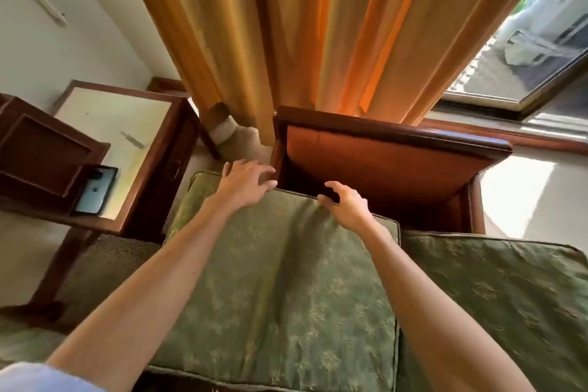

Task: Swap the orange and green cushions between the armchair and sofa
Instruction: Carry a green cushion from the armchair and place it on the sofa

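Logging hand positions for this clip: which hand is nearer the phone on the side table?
Left. The left hand rests at the green cushion's far left corner, toward the phone; the right hand is farther right along that edge.
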A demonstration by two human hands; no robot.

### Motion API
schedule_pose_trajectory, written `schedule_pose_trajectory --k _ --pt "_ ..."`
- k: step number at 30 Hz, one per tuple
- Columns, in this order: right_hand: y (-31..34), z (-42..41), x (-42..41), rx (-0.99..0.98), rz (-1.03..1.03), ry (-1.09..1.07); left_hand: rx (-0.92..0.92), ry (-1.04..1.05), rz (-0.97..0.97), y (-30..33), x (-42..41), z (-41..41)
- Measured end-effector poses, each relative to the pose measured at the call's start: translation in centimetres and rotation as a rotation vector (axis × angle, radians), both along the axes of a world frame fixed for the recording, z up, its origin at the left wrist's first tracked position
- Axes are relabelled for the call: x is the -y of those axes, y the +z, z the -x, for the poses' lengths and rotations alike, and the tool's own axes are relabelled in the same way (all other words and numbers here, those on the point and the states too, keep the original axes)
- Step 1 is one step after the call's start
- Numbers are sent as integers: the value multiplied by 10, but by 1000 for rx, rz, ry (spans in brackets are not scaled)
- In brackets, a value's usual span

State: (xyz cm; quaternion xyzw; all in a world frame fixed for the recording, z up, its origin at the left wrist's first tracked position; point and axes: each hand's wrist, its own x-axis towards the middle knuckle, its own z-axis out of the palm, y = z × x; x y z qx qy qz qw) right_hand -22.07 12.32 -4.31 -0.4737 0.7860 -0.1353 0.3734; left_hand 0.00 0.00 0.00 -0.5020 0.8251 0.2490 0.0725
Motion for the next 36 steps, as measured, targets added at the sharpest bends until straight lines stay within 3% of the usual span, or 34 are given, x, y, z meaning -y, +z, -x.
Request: schedule_pose_trajectory --k 6,14,22,27,31,36 --pt "-23 -5 17 -1 -153 12 167 -38 -72 -31 7 -3" --pt "-15 -26 -6 -3 -39 -211 103 41 145 -27 -18 -1" --pt "32 -24 -61 36 197 -281 -209 50 308 27 -76 -20" --pt "121 -13 -94 20 455 -168 -441 -12 558 110 -123 -32" --pt "189 -26 -142 -20 721 -64 -527 -60 706 163 -163 -55" --pt "179 -41 -180 -46 771 8 -315 -118 442 180 -185 -78"
